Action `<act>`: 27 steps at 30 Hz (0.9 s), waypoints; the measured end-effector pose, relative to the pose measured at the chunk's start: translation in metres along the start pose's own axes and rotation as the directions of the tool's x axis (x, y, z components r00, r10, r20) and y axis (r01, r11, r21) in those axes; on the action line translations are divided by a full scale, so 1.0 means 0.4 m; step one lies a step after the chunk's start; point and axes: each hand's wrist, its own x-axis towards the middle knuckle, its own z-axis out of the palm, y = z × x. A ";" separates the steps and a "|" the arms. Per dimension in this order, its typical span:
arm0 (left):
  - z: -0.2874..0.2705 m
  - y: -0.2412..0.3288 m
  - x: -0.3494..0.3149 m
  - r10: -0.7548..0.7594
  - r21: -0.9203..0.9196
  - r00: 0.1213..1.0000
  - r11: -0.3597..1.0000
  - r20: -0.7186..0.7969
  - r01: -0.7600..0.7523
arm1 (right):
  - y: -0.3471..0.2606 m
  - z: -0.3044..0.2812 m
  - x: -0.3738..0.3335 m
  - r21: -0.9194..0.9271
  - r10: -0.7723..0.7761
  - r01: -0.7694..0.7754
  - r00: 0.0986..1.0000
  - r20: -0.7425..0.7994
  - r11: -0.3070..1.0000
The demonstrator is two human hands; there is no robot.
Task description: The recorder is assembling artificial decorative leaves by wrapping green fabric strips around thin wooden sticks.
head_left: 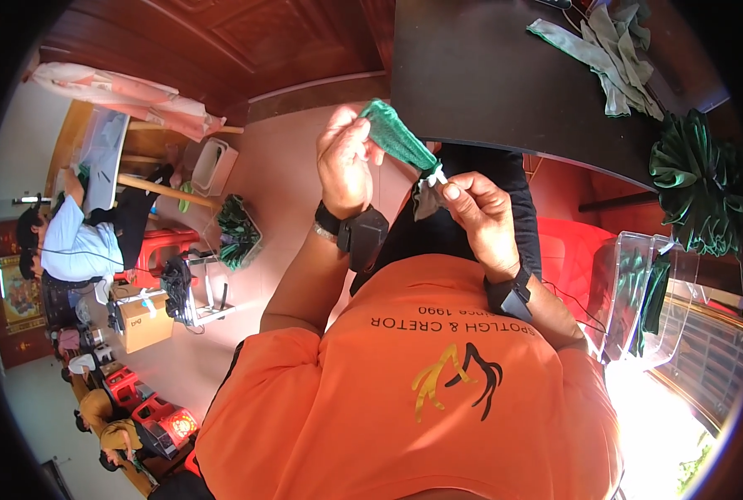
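Between my hands, in front of my chest, is a green velvet fabric strip (398, 136). My left hand (346, 162) is closed on its upper end, thumb against the fingers. At its lower end the strip is gathered narrow, with a white tie or thread (435, 177) there. My right hand (481, 212) pinches beside that white part with thumb and forefinger. A greyish flap of cloth (426, 202) hangs below the gathered end. Whether my right fingers also grip the velvet itself is hidden.
A dark table (505, 79) stands ahead, bearing pale grey-green fabric strips (613, 62). Right of it are a dark green pleated bundle (695, 183), a clear plastic bin (626, 287) and a red chair (567, 258). At left are another green bundle (236, 232), a cardboard box (144, 318) and people sitting.
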 end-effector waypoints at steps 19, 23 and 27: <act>-0.004 -0.018 0.025 -0.263 -0.440 0.965 0.867 -0.005 0.234 | 0.018 0.004 0.008 -0.099 0.090 -0.080 0.992 0.094 0.992; -0.018 -0.061 0.043 -0.291 -0.532 0.955 0.800 0.059 0.277 | -0.005 0.011 -0.014 -0.155 0.096 -0.077 0.988 0.122 0.985; -0.014 -0.038 0.038 -0.190 -0.564 0.948 0.767 0.254 0.305 | -0.017 -0.013 0.006 -0.409 -0.177 0.254 0.960 0.217 0.877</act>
